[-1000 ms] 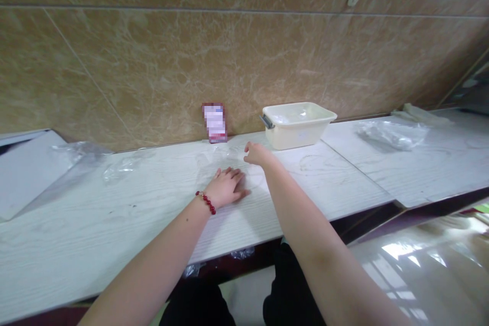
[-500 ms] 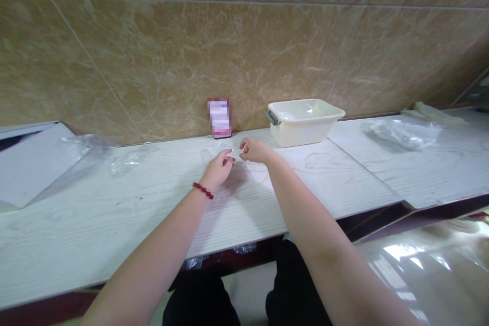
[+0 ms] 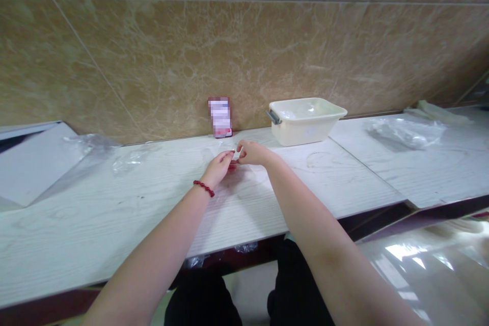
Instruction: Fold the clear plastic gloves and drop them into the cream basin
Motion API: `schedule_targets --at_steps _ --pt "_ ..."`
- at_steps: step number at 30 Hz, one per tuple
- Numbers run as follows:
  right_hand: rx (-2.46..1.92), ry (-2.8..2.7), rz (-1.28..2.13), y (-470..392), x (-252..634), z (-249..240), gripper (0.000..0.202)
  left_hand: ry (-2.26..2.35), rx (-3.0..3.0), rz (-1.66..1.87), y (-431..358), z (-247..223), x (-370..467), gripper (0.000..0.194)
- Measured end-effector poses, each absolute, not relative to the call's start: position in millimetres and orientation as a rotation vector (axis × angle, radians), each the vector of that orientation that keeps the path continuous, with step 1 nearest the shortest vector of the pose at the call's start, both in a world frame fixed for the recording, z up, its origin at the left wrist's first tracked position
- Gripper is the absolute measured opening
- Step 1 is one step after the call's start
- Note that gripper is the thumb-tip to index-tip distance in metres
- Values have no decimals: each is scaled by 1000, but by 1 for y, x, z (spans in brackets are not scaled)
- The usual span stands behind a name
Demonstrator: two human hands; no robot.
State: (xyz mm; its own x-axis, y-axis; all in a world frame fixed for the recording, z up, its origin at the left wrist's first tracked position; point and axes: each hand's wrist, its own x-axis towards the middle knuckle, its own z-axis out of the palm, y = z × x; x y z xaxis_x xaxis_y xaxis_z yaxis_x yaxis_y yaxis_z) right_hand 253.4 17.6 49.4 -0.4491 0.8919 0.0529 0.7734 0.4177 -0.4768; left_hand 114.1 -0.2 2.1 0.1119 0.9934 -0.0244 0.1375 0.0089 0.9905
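Note:
Close together above the white wood-grain tabletop [image 3: 160,224], my two hands almost meet. My left hand [image 3: 220,165], with a red bead bracelet [image 3: 204,187] at its wrist, has its fingers pinched. Opposite it, my right hand [image 3: 252,154] is also closed, fingertips bent towards the left ones. Whatever lies between the fingertips is too small and clear to make out. Thin clear plastic [image 3: 208,154] lies around and under the hands, its outline faint. Just behind them a phone [image 3: 220,118] leans upright against the wall, its screen blurred out.
A cream plastic tub [image 3: 305,130] with a grey handle stands right of the phone, clear plastic inside. Crumpled clear bags [image 3: 408,132] lie far right. At left are a white open box [image 3: 34,168] and more clear film [image 3: 130,159]. The brown marbled wall [image 3: 164,61] borders the back.
My hands have drawn closer, the right fingertips shifting slightly left towards the left hand. My left fingers have closed more tightly. The tub, phone and bags stay put.

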Motion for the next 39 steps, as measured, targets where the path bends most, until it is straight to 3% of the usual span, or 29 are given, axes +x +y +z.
schedule_targets --at_steps 7,15,24,39 --pt "-1430 -2387 641 17 252 48 37 1175 1131 1054 -4 6 119 18" --pt "-1388 -2435 730 17 253 49 37 1296 1122 1087 -1 1 116 32" --pt "-1568 -2713 322 21 258 50 28 1597 1704 878 2 -4 107 35" --pt "-1692 -2842 473 17 264 60 48 1726 2177 755 5 -2 106 29"
